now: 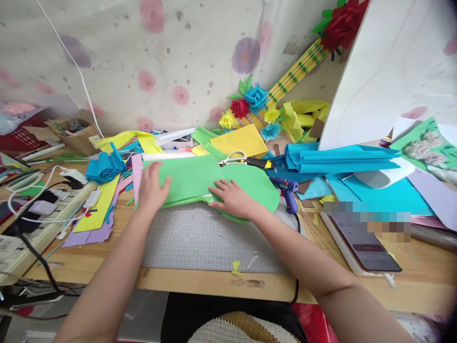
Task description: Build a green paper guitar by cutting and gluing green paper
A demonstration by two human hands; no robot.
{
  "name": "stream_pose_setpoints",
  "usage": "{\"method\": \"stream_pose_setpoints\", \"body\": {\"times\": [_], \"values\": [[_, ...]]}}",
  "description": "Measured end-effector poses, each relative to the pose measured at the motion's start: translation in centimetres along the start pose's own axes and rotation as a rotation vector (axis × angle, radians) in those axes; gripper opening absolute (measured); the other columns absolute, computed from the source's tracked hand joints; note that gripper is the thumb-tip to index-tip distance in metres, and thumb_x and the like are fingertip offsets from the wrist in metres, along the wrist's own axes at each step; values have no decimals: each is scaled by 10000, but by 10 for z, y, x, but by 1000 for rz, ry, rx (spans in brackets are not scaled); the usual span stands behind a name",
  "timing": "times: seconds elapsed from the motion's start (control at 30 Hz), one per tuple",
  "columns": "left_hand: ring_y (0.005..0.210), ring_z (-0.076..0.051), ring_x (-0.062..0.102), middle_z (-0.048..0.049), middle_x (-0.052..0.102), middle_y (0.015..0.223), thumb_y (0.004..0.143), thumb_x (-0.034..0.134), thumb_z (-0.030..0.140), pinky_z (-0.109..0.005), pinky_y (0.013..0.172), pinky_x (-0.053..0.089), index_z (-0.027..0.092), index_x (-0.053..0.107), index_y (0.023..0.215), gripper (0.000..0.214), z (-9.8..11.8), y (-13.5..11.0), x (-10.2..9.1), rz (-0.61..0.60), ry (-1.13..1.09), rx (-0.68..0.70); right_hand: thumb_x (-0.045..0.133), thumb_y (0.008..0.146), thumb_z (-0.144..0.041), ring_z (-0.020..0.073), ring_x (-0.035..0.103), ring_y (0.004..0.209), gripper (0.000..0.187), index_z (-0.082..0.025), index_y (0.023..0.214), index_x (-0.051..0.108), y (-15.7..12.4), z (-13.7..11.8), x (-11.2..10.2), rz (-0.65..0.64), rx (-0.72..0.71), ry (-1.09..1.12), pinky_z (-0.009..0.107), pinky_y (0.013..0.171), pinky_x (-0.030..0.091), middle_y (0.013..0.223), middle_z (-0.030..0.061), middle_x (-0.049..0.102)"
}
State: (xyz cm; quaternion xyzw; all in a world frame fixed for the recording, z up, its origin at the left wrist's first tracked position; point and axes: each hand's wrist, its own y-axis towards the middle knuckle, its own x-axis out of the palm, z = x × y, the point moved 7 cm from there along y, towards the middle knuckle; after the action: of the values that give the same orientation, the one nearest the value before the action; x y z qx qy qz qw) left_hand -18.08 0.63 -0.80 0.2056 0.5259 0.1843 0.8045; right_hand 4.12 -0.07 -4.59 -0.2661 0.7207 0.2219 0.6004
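Several layers of green paper (193, 174) lie over the upper part of a grey cutting mat (200, 238). A rounded green piece (262, 188) forms the right end. My left hand (153, 188) rests on the left end of the paper, thumb spread away from the fingers. On the middle of the stack my right hand (232, 196) lies flat with its fingers apart. Just behind the paper are scissors (235, 156) and a tool with a black and yellow handle (260, 163). A blue glue gun (288, 190) sits right of the rounded end.
Blue crepe paper (342, 159) and a phone (367, 243) on a white box are at the right. A power strip (46, 209) with cables runs along the left. Behind stands a yellow paper guitar (293, 76) with paper flowers, beside a white board (378, 71).
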Motion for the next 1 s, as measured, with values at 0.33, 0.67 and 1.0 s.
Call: {"method": "stream_pose_setpoints", "body": {"times": [0.33,0.67,1.0], "values": [[1301,-205,433,-105,478,1390,907,440,293,-397,1103,357,138,504,1300,428,53,-64,68,-389,29,441,626,823,-373,250,564,1081,362,-157,1112,645,-16,-10,-2,312,-55,57,415,1013,404,1175,91,654],[1223,-201,522,-30,560,1307,776,491,70,-366,1040,447,210,629,1180,449,57,-66,56,-368,99,266,573,855,-261,251,544,1184,295,-136,1107,662,-21,-14,9,337,-76,105,406,1035,421,1197,107,644],[1259,-230,473,-70,572,1305,908,366,455,-416,1076,361,175,585,1236,484,57,-54,37,-308,-41,251,562,831,-183,221,582,1145,191,-187,971,691,-23,-11,8,387,-109,211,386,1007,454,1103,64,692]]}}
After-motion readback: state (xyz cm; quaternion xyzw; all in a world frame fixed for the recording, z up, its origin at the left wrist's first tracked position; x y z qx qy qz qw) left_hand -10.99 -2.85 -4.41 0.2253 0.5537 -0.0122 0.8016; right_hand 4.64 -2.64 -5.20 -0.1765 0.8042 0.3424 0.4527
